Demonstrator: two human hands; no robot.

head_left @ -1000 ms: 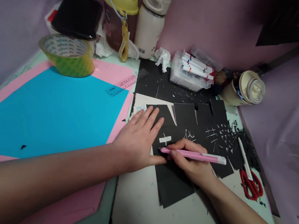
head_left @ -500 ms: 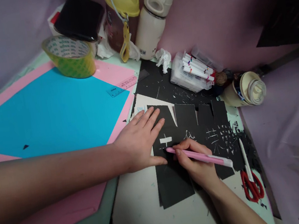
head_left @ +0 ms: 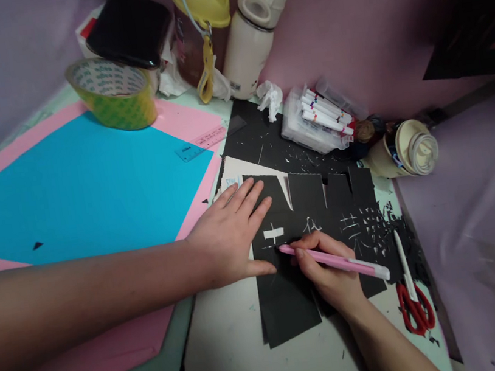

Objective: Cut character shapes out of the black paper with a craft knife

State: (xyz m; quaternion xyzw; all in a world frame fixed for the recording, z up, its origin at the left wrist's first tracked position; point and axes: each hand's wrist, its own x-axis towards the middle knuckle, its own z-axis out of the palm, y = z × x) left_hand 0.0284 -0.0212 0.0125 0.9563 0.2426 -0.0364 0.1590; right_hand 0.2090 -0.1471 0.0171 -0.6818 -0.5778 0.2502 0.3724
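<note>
My left hand [head_left: 231,234] lies flat with its fingers spread on the left part of a black paper strip [head_left: 287,309], which rests on a whitish board [head_left: 223,342]. My right hand [head_left: 331,272] is closed around a pink pen-shaped tool [head_left: 331,258]. Its front end meets the black strip just below a white cross-like mark [head_left: 274,233]; the tip itself is too small to make out. More black strips [head_left: 338,194] with white character-like lines and cut-out spots lie to the right, partly under my right hand.
Red-handled scissors [head_left: 416,312] and a white pen-like stick [head_left: 404,258] lie at the right among black scraps. Blue paper [head_left: 104,187], pink sheets, a ruler [head_left: 200,144] and a tape roll [head_left: 113,100] are at the left. Bottles [head_left: 251,50] and a marker box [head_left: 312,121] stand behind.
My right hand and the pink tool have shifted slightly to the right. My left hand stays flat on the strip.
</note>
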